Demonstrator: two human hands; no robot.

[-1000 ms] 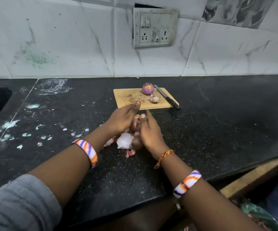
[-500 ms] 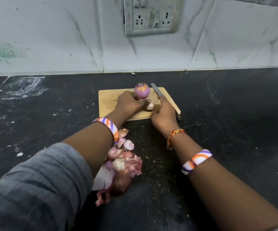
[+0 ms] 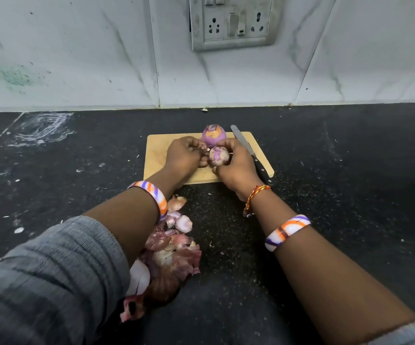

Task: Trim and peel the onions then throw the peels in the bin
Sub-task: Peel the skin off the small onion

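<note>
Purple-streaked and half skinned, the small onion (image 3: 218,156) is sitting over the chopping board (image 3: 156,155), cupped in my right hand (image 3: 236,168), while my left hand (image 3: 185,155), touching its left side, is pinching a loose flap of peel (image 3: 204,148) to pull leftward.

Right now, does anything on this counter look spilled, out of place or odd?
Mostly the onion peels: they lie heaped on the black counter in front of the cutting board, not binned. White smears mark the counter's left side. The knife rests flat along the board's right edge.
</note>
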